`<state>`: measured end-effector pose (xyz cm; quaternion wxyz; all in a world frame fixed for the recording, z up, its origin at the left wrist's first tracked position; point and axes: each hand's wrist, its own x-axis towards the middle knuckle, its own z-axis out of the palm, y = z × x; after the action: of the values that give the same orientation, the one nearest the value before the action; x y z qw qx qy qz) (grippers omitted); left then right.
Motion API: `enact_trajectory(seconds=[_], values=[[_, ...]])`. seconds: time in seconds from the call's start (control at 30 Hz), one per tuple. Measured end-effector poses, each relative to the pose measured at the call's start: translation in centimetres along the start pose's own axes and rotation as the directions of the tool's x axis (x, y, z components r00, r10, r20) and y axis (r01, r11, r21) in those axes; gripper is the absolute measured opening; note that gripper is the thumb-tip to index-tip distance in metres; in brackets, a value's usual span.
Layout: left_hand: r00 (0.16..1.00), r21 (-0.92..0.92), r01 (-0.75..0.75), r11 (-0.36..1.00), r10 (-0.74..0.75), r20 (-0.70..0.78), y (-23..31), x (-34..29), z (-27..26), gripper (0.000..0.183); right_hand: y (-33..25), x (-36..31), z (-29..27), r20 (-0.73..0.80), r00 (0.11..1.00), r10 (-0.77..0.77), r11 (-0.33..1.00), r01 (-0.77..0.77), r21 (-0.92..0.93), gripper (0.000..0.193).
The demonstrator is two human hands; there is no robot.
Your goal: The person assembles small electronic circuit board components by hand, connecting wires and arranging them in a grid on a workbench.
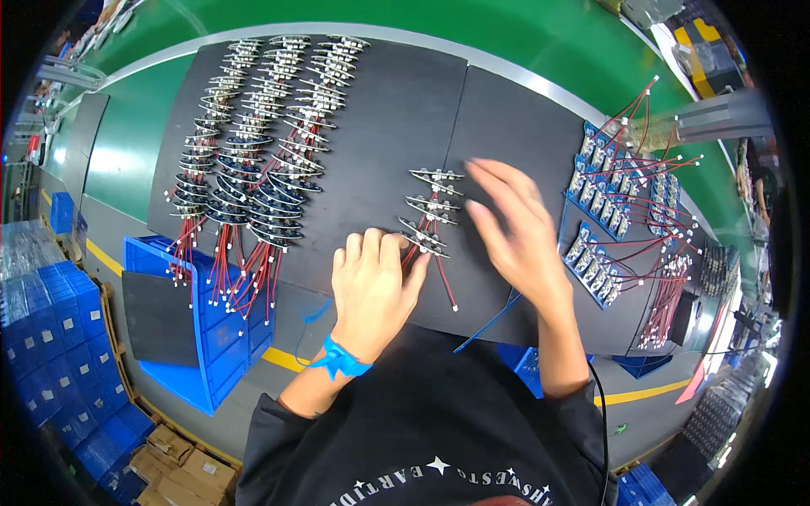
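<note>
Matte, dark grey and flat, the counter (371, 160) is divided by a straight seam (459, 110). Nearest is the left hand (371, 274), wearing a glossy blue wristband (340, 360): palm down, fingers bent close together, thumb slightly apart, at the near end of a short column of curved circuit boards (432, 207); whether it grips one cannot be told. Right hand (519, 228): motion-blurred, fingers loosely spread, nothing visibly held, just beside that column. Thin red wires (445, 282) trail from it. Farther left stand three long columns of overlapping curved boards (253, 126); at right lie flat blue panels (599, 190). Beyond extends a smooth green surface (405, 21)
</note>
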<state>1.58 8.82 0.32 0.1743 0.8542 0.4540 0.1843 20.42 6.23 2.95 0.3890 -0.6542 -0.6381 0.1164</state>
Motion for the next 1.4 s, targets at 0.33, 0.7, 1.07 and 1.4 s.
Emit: enact_trajectory(seconds=[0.33,0.7,1.07,1.4], values=[[0.997,-0.005,0.077,0.997,-0.077,0.006,1.6,0.9,-0.2,0.019,1.4,0.0,2.7,0.211,0.958,0.196,0.959,-0.232,0.164,0.025],[0.979,-0.123,0.188,0.974,-0.176,0.101,0.3,3.8,-0.5,0.013,-4.1,-7.0,3.7,0.608,0.692,0.390,-0.028,-0.651,0.759,0.051],[0.974,-0.118,0.209,0.971,-0.196,0.113,-1.0,4.4,-0.6,0.015,-5.1,-6.7,3.5,0.739,0.599,0.308,-0.175,-0.728,0.663,0.052],[0.999,-0.037,0.048,0.998,-0.047,0.019,-2.6,10.3,0.7,0.016,-4.6,-7.8,5.0,0.512,0.758,0.405,-0.032,-0.547,0.836,0.059]])
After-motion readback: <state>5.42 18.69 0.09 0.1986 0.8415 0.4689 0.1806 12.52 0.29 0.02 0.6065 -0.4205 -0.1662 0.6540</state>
